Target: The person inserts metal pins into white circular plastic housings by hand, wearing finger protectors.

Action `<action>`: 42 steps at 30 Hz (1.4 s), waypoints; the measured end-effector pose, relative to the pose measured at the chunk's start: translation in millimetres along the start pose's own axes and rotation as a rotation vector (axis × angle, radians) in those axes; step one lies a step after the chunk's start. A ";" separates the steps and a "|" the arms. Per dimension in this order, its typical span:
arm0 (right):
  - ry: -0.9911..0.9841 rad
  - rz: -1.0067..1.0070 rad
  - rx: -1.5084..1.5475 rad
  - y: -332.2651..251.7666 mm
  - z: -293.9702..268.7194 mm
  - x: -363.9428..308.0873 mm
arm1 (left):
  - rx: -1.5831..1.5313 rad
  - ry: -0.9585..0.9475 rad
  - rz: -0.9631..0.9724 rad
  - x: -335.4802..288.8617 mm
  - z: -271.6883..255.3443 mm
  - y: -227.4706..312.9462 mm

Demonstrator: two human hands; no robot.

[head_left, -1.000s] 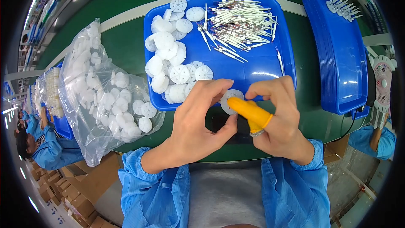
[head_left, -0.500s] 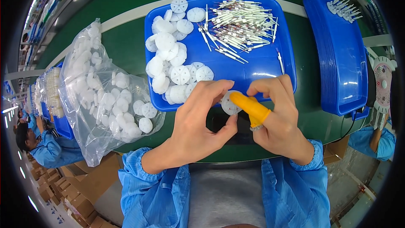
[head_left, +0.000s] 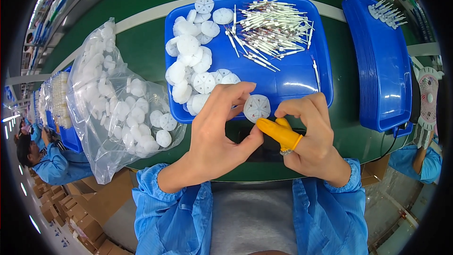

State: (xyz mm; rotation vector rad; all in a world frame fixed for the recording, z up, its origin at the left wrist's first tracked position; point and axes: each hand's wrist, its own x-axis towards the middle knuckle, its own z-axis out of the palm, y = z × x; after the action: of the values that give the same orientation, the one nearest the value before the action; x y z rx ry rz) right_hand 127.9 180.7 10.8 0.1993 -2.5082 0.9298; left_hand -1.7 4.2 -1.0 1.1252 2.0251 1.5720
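Note:
My left hand (head_left: 212, 134) holds a round white plastic disc (head_left: 257, 107) with slots and small holes, its fingers behind the rim and its thumb near the lower edge. The disc's face is turned up. Yellow finger covers (head_left: 279, 134) sit on fingers of my right hand (head_left: 312, 134), one tip touching or nearly touching the disc's lower rim. Those fingers are curled together; anything between them is hidden. Just beyond both hands lies a blue tray (head_left: 288, 82) with a heap of similar white discs (head_left: 188, 52) at left and thin white sticks with dark ends (head_left: 273, 30) at right.
A clear plastic bag (head_left: 125, 108) of white discs lies left of the tray on the green table (head_left: 146, 33). At right stand stacked blue trays (head_left: 382, 71) and a small fan (head_left: 428, 94). Co-workers in blue, one a seated person (head_left: 59, 163), are at both sides.
The yellow-covered finger has slid from the disc's face down to its lower rim, leaving the face uncovered. The disc has risen slightly in view, still in my left hand.

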 end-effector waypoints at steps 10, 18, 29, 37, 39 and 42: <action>-0.017 0.062 -0.008 -4.0 -1.5 4.6 | -0.067 -0.001 -0.039 -3.7 2.5 2.1; 0.030 0.449 0.522 0.5 -9.1 -3.5 | -0.598 -0.147 -0.054 8.5 -7.5 -2.0; 0.257 0.449 0.009 28.4 -78.4 -8.5 | 0.924 -0.113 0.142 29.3 -15.0 -5.4; 0.359 0.604 -0.584 139.4 -202.2 -7.2 | 0.870 -0.082 0.132 28.8 -4.0 -11.8; 0.367 0.580 -0.638 171.9 -211.6 5.1 | 0.835 -0.073 0.132 27.9 -2.4 -13.1; 0.280 0.564 -0.729 199.7 -206.9 39.5 | 0.833 -0.070 0.152 26.4 -3.7 -17.8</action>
State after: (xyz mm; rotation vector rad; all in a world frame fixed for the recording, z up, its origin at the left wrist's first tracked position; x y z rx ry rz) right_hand 111.6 467.7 51.3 -0.8358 -2.4789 0.1394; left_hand -27.5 20.3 -11.0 1.5962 2.6695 0.6848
